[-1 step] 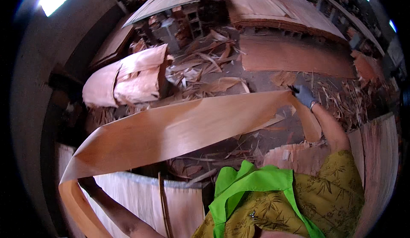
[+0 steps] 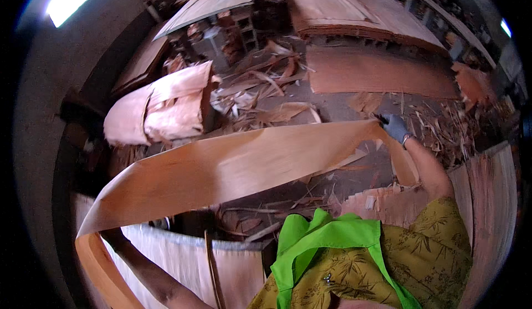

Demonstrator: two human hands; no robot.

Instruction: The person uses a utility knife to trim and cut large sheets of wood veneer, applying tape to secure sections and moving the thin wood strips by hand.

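Note:
A long strip of thin wood veneer [image 2: 244, 159] stretches across in front of me, from far left to right. My right hand [image 2: 394, 127], in a grey glove, grips the strip's narrow right end, and a flap of veneer [image 2: 403, 162] hangs below it. At the left the strip bends over and drops towards the lower edge. My left forearm [image 2: 152, 273] reaches up to that bend; my left hand is hidden behind the veneer, so its fingers do not show.
A pale sheet stack [image 2: 172, 253] stands upright at my near left, a thin stick [image 2: 209, 267] against it. Beyond lies a curved veneer bundle [image 2: 158, 106]. Scraps [image 2: 255, 84] litter the floor. Flat stacks [image 2: 366, 12] lie at the back; more sheets [image 2: 487, 198] stand at right.
The background has shifted slightly left and down in view. My hands and the veneer strip are almost where they were.

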